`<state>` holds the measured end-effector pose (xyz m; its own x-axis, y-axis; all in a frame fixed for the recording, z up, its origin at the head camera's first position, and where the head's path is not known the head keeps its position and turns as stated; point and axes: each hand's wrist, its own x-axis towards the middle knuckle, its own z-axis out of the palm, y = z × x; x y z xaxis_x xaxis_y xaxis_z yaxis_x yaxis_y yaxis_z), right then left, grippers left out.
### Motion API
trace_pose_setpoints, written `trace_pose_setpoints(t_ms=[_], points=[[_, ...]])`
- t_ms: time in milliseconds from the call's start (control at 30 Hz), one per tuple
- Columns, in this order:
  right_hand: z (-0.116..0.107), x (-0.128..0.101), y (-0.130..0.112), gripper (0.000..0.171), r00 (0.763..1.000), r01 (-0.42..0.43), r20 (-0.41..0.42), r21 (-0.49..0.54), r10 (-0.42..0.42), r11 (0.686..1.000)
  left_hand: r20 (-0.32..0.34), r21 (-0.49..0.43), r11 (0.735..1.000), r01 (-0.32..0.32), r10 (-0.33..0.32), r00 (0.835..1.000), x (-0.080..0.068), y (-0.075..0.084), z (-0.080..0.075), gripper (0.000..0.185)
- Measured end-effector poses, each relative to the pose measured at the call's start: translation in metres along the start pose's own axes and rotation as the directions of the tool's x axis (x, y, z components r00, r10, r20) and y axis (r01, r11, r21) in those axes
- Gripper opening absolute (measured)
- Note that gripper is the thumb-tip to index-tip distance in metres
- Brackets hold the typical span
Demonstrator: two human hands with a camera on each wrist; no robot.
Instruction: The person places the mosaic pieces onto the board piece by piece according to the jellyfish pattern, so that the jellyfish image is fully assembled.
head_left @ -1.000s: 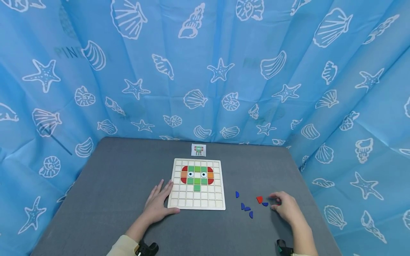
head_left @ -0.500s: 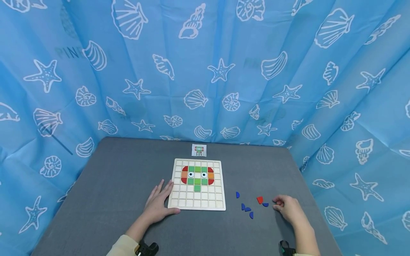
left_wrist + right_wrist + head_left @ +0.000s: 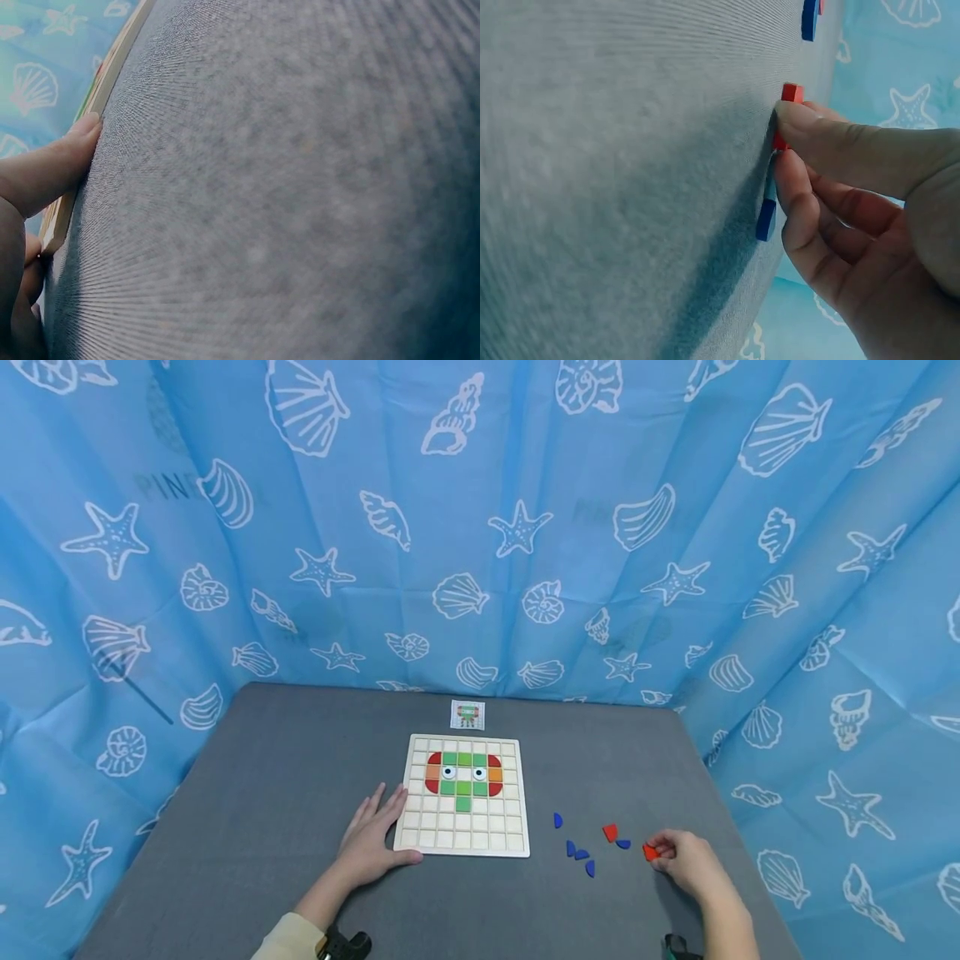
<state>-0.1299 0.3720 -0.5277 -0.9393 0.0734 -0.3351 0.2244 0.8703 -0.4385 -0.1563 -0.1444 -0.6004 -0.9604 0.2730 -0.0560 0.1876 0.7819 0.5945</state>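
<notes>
My left hand (image 3: pixel 372 843) rests at the near left corner of a white gridded puzzle board (image 3: pixel 495 841). Its fingers lie along the left edge and its thumb touches the front edge, as the left wrist view shows with the thumb (image 3: pixel 56 165). On the board, green, orange and red tiles and two eye tiles form a face. To the right, my right hand (image 3: pixel 690 860) pinches a red tile (image 3: pixel 792 93) between thumb and fingers, just at the tabletop. Close under those fingers, a blue piece (image 3: pixel 766 220) lies on the cloth in the right wrist view.
Another red tile (image 3: pixel 611 832) lies beside a blue quarter-round piece (image 3: pixel 623 843). Several more blue pieces (image 3: pixel 582 854) are scattered between board and right hand. A small picture card (image 3: pixel 467 715) sits behind the board. A blue shell-print curtain (image 3: pixel 495 568) surrounds the grey table (image 3: pixel 300 760).
My right hand has shifted a little right and toward me, and a red tile now shows between its fingers. The left hand and the board stay in place.
</notes>
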Motion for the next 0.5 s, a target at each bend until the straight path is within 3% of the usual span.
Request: trace_pose_setpoints(t_ms=[300,500], points=[[0.0091,0.0041,-0.0039,0.017,0.999,0.000,-0.040,-0.016,0.000,1.000,-0.003,-0.007,1.000,0.003,-0.003,1.000,-0.0010,0.0005,0.0005,0.116],[0.0103,0.0064,-0.0064,0.013,0.997,0.052,-0.051,-0.047,-0.055,0.998,-0.007,-0.015,1.000,0.000,-0.001,1.000,-0.0013,0.0008,0.0005,0.116]])
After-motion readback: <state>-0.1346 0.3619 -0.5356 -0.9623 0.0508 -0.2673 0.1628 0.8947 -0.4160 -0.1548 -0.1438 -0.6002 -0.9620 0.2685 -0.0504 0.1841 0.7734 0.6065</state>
